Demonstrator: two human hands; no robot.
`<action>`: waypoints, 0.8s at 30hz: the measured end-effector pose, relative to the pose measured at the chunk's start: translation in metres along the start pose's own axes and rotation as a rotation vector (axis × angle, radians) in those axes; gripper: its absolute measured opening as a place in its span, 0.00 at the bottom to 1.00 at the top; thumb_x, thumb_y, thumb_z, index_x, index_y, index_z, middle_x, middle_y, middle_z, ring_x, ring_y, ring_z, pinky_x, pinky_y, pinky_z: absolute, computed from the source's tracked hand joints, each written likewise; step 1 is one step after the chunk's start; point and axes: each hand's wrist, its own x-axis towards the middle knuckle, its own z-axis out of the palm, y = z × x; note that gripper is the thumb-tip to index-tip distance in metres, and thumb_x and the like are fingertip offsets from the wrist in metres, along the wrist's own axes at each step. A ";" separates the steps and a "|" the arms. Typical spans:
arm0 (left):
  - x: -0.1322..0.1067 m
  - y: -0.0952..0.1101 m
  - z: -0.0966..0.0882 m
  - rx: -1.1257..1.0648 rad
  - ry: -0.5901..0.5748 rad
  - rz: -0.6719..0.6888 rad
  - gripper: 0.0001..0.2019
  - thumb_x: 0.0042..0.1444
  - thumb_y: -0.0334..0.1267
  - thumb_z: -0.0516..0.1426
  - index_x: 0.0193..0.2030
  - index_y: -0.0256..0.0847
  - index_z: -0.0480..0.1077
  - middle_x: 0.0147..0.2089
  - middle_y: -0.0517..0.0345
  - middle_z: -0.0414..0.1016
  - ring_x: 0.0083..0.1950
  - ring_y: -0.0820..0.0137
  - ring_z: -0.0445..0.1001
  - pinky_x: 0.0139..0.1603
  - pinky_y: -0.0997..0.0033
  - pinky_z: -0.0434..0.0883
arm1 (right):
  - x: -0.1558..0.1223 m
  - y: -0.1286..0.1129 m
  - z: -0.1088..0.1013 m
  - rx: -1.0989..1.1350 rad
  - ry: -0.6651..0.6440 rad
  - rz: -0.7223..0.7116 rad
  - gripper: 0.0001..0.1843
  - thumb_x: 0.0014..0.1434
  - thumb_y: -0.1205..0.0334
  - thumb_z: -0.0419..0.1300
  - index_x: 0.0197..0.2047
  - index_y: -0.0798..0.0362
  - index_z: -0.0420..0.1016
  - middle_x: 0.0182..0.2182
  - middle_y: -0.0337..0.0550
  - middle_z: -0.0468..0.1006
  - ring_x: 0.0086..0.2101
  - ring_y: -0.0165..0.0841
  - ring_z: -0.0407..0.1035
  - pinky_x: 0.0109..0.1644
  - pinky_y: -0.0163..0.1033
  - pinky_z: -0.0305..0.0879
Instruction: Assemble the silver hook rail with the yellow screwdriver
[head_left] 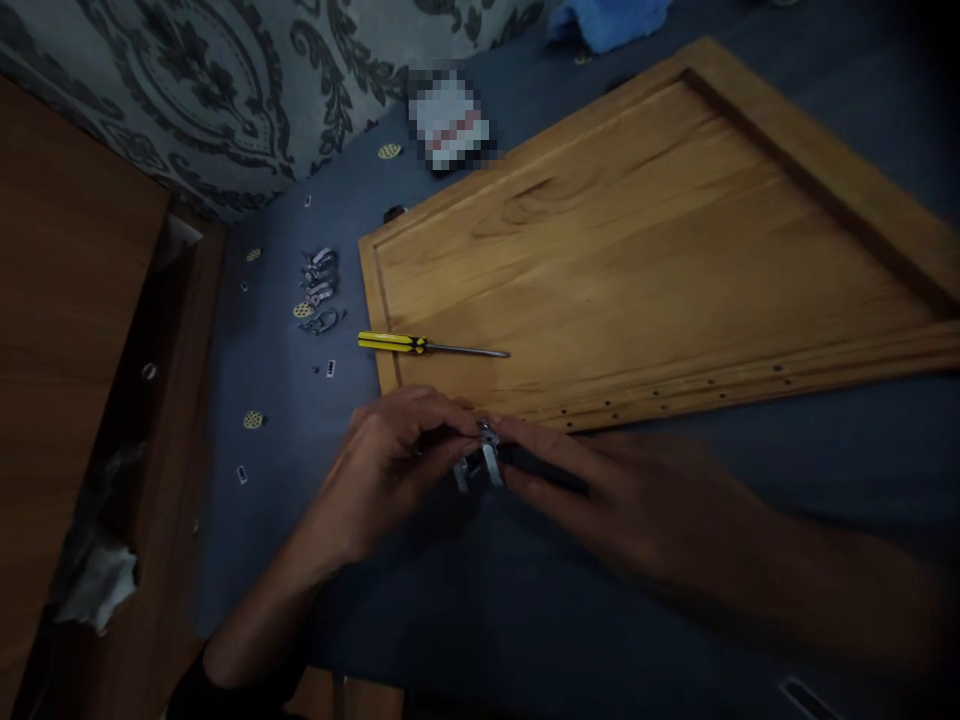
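Near the front edge of a wooden board (585, 270), both my hands meet at a small silver metal hook (491, 464). My left hand (379, 470) pinches it from the left with thumb and fingertips. From the right, my right hand (622, 490) grips the same hook between thumb and forefinger. Part of the hook is covered by my fingers. A yellow and black screwdriver (394, 342) lies across the board's left end, its shaft pointing right. Small holes run along the board's front edge.
Several more metal hooks (321, 288) lie left of the board on the blue-grey cloth (285, 570). Scattered there are small printed tags and yellow dotted ovals (253, 420). A blurred white packet (450, 120) and a blue cloth (611, 22) lie behind the board.
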 end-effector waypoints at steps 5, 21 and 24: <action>0.001 0.001 0.002 0.002 0.008 -0.033 0.04 0.63 0.33 0.66 0.38 0.45 0.82 0.39 0.58 0.85 0.41 0.66 0.82 0.49 0.66 0.76 | 0.002 -0.001 0.000 -0.012 -0.006 0.003 0.25 0.64 0.75 0.55 0.59 0.49 0.81 0.67 0.52 0.77 0.40 0.39 0.81 0.39 0.45 0.75; 0.015 -0.001 0.002 -0.273 -0.113 -0.302 0.06 0.56 0.38 0.68 0.31 0.39 0.80 0.30 0.56 0.81 0.30 0.71 0.76 0.31 0.75 0.72 | 0.003 -0.001 -0.006 0.037 -0.038 -0.013 0.24 0.61 0.76 0.58 0.59 0.53 0.80 0.67 0.55 0.77 0.38 0.38 0.79 0.36 0.44 0.71; 0.017 0.000 0.002 -0.259 -0.128 -0.309 0.06 0.56 0.38 0.68 0.31 0.39 0.81 0.30 0.55 0.82 0.30 0.70 0.76 0.31 0.74 0.74 | 0.003 -0.001 -0.007 0.030 -0.052 -0.011 0.25 0.61 0.75 0.58 0.59 0.51 0.80 0.66 0.53 0.78 0.38 0.39 0.79 0.36 0.45 0.71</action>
